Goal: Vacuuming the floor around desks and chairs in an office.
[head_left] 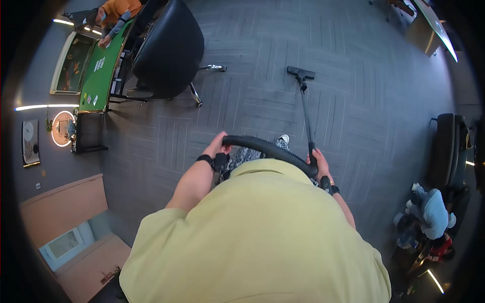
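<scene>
A vacuum cleaner's ribbed black hose [268, 147] bends across in front of my yellow-green shirt. My left hand [218, 145] is closed around the hose's left end. On the right, my right hand [318, 162] grips the handle of the vacuum wand [306, 113], near where the hose curves in. The grey wand runs forward from there to a dark, flat floor head [301, 73], which rests on the carpet. Dark bands circle both my wrists. One of my shoes [284, 139] shows beyond the hose.
Grey patterned carpet [252, 106] spreads ahead. A black office chair [172, 50] with chrome legs stands front left, beside a green-topped table [101, 76] where a person in orange sits. Far right is a dark sofa [444, 149], with people crouched or seated below it. A desk [427, 33] stands far right.
</scene>
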Tool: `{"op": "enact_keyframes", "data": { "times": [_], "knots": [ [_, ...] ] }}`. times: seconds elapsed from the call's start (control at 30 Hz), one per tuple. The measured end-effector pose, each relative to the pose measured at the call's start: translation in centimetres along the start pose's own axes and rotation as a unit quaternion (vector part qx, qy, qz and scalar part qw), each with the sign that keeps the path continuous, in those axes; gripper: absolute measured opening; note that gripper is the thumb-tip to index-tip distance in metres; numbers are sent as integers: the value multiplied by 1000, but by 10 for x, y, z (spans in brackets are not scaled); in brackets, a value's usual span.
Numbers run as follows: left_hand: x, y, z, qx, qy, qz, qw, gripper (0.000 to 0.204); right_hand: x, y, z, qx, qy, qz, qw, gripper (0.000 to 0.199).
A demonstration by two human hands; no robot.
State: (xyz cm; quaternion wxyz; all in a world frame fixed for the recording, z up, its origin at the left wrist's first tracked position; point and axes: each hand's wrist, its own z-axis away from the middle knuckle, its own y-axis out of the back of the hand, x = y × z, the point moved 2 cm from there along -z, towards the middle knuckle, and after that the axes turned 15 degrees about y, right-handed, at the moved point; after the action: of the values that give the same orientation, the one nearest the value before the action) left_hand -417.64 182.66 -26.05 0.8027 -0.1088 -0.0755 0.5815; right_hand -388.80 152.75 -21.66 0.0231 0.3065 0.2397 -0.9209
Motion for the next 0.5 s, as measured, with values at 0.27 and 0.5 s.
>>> {"op": "enact_keyframes", "data": {
  "times": [0.27, 0.5],
  "knots": [
    [75, -57, -13, 16, 0, -115, 993, 24, -38, -16, -34, 25, 3, 0, 1000, 46],
    [147, -103, -38, 59, -8, -210, 976, 26, -77, -48, -78, 57, 2, -41, 998, 54]
  ]
}}
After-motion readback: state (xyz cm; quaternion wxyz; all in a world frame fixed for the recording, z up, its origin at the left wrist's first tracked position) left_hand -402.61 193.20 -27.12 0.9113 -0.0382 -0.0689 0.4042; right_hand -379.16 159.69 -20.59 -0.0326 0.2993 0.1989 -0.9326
